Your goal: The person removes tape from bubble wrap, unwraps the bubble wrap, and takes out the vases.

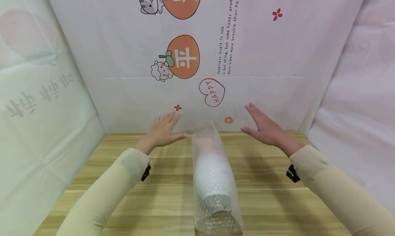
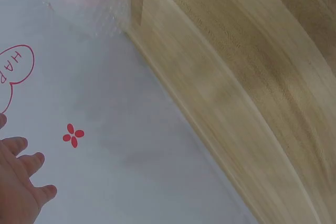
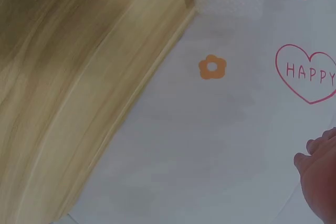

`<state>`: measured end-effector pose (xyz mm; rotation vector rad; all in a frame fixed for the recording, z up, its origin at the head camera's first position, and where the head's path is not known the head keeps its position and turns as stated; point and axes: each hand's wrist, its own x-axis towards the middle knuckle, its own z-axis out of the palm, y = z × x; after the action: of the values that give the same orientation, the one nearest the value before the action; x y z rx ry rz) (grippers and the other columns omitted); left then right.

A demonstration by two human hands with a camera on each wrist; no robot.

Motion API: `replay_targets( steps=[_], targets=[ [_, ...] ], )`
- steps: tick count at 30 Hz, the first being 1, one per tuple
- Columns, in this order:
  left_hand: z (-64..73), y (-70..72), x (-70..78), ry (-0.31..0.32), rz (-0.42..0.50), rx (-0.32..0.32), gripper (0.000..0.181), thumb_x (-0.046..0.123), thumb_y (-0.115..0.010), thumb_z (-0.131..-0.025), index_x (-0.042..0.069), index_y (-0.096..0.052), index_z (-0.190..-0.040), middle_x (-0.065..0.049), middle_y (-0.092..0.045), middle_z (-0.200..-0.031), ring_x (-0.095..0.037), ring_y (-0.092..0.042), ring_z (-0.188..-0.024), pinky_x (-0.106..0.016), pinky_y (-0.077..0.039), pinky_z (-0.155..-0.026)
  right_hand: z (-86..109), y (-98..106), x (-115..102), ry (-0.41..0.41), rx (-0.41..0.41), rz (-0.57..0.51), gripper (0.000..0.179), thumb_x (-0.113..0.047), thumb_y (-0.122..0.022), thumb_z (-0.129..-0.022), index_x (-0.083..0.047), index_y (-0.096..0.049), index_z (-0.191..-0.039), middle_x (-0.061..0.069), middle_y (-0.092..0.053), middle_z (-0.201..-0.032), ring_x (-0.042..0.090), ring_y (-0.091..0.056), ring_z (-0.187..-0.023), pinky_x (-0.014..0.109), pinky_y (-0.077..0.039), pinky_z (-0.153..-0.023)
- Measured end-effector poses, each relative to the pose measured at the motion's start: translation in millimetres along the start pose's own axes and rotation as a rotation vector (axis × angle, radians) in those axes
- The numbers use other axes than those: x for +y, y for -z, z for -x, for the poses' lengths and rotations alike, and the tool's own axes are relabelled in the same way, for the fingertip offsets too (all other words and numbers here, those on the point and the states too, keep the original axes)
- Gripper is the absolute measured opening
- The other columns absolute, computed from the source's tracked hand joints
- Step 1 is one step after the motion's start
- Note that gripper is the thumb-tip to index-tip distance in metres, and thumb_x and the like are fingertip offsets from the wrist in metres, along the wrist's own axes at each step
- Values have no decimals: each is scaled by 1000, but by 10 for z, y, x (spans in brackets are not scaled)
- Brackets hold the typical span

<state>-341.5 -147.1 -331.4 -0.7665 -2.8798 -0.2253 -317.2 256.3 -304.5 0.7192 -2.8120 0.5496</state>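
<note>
A bundle in clear bubble wrap lies lengthwise on the wooden table, its near end toward me. Through the layers show a white body and a pinkish far part; what it is stays blurred by the wrap. To its left my left hand is held up with fingers spread, holding nothing. My right hand is raised on the other side, fingers straight and thumb apart, also holding nothing. Both wrist views catch the far end of the wrap at the top, with the fingers of each hand near a lower corner.
The wood-grain table ends at a white printed cloth hanging behind it, with orange fruit drawings and a red HAPPY heart. Pale cloth walls stand at the left and right sides.
</note>
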Motion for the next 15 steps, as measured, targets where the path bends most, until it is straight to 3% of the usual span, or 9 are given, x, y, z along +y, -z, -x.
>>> replay_targets(
  steps=[9,15],
  targets=[
    [104,-48,42,18,47,12,96,76,-40,-88,20,-7,-158,-9,-6,-162,-34,-11,-146,-58,1,-113,127,-36,-108,6,-10,-102,91,-48,-56,-96,-10,1,-157,14,-1,-161,32,-4,-146,56,-14,-113],
    [200,-122,132,23,124,0,93,69,-48,-90,20,-8,-158,-10,-10,-161,-32,-14,-145,-58,-5,-113,253,-100,-147,13,-45,-132,91,-46,-55,-97,-11,4,-156,14,0,-161,34,-6,-146,57,-16,-112]
  ],
)
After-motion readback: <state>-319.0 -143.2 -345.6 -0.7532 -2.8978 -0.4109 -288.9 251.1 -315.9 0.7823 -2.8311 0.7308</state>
